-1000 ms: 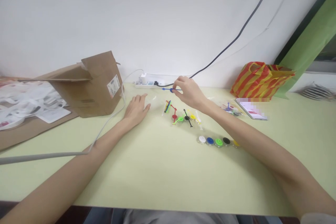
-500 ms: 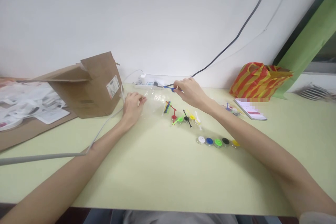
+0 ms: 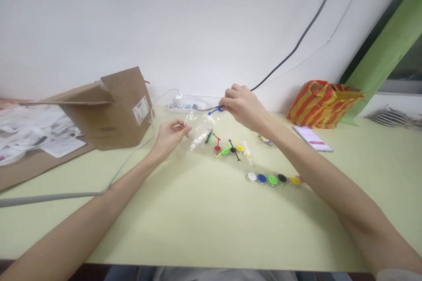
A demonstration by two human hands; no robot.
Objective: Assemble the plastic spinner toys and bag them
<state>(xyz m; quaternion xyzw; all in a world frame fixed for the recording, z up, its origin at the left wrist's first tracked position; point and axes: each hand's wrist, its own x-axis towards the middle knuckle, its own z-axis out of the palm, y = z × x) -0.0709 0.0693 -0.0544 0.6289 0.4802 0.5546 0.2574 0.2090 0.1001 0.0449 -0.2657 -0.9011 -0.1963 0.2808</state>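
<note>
My right hand (image 3: 243,108) is raised near the back of the table, pinching a blue plastic piece with an arrow-shaped tip (image 3: 215,110). My left hand (image 3: 170,137) has its fingertips pinched on the edge of a clear plastic bag (image 3: 199,134), which hangs crumpled between my hands. Just beyond the bag lie several thin coloured plastic pieces with round hubs (image 3: 229,148). Nearer me, a row of round coloured plastic discs (image 3: 272,179) runs across the table.
A cardboard box (image 3: 115,109) and loose white papers (image 3: 36,129) sit at left. A power strip (image 3: 180,107) with cables stands at the wall. To the right are a small packet (image 3: 266,141), a phone (image 3: 311,137) and a red-and-yellow striped bag (image 3: 321,103).
My left hand has lifted the clear bag up off the table. My right hand has risen slightly with the blue piece, and the view has shifted a little.
</note>
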